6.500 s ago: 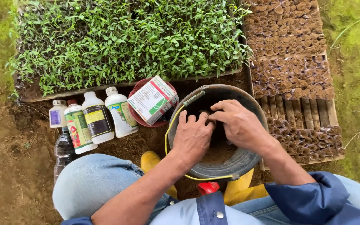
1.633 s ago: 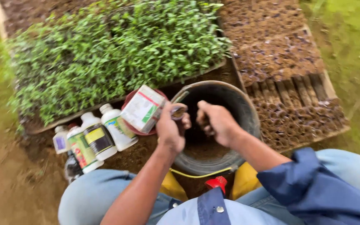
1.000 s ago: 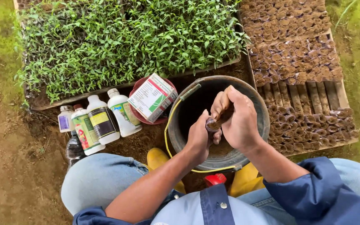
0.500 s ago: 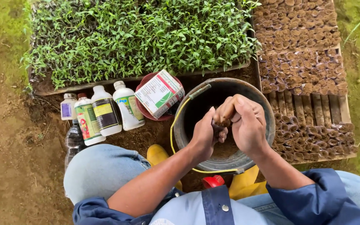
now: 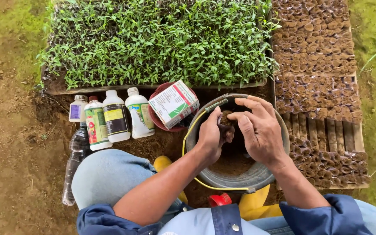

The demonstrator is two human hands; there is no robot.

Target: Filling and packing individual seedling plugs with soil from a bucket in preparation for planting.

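Fingers of the right hand (image 5: 261, 130) have spread open since a moment ago, pressing soil into a small pot (image 5: 226, 121) gripped by the left hand (image 5: 210, 135) above the bucket (image 5: 257, 176); firm, even packing works best.

Four plastic bottles stand in a row on the soil just in front of the seedling tray. The leftmost, a small white bottle (image 5: 77, 108), carries a purple label. Next to it, a taller bottle with a red cap (image 5: 95, 124) wears a green label with red and yellow patches. Beside that stands a white bottle (image 5: 116, 116) with a black and yellow label, then another white bottle (image 5: 139, 112) with a pale green label. Right of the row, a rectangular carton (image 5: 173, 104), white with green and red print, lies tilted across a red bowl (image 5: 156, 122). A clear, label-less bottle (image 5: 74, 161) lies on the ground below the row.
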